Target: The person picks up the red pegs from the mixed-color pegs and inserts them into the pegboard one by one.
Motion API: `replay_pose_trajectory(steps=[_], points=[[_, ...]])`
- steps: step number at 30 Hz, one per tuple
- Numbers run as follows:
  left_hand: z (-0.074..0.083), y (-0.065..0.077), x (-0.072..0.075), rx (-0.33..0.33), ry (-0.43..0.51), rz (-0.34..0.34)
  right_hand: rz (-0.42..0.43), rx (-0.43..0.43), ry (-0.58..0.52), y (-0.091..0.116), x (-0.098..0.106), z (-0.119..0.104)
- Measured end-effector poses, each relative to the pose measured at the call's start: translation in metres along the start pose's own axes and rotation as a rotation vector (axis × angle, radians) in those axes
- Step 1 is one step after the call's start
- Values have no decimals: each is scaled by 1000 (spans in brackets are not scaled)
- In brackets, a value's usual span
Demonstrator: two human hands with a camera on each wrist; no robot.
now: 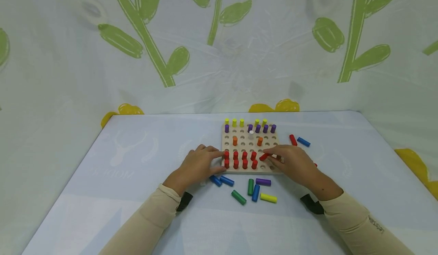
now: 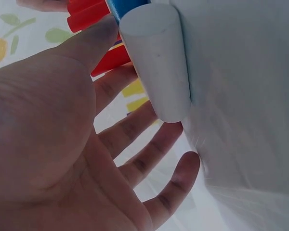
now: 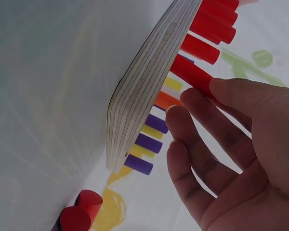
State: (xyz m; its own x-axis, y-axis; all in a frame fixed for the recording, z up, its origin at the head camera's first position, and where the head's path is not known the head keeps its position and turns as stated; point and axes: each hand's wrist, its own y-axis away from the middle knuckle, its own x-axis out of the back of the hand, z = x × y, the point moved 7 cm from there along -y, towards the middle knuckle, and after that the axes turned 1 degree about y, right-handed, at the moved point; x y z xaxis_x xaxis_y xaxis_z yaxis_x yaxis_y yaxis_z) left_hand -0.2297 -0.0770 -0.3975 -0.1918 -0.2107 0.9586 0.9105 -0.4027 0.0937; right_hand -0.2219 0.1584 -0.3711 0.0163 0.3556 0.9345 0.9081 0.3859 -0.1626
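A wooden pegboard [image 1: 239,171] carries two front rows of red pegs [image 1: 245,163]. Behind them stand orange pegs [image 1: 235,141], a white peg [image 1: 251,134], purple pegs [image 1: 258,128] and yellow pegs [image 1: 234,122]. My right hand [image 1: 295,163] pinches a tilted red peg [image 3: 190,74] between thumb and fingers, its lower end at the board's surface beside the red rows. At the board's left edge rests my left hand [image 1: 196,167], fingers spread and relaxed, thumb and index finger by the end red pegs. Whether they touch those pegs is hard to tell.
Loose blue pegs [image 1: 227,181], green pegs [image 1: 238,197], a purple peg [image 1: 263,182] and a yellow peg [image 1: 268,198] lie before the board. A loose white peg [image 2: 156,62] lies under my left hand. Right of the board lie a red peg [image 1: 293,140] and a blue peg [image 1: 303,141].
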Motion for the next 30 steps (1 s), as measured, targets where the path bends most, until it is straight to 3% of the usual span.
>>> replay_pose_trajectory(steps=[30], points=[[-2, -1, -1, -8, 16, 10, -78, -17, -54, -1, -9, 3]])
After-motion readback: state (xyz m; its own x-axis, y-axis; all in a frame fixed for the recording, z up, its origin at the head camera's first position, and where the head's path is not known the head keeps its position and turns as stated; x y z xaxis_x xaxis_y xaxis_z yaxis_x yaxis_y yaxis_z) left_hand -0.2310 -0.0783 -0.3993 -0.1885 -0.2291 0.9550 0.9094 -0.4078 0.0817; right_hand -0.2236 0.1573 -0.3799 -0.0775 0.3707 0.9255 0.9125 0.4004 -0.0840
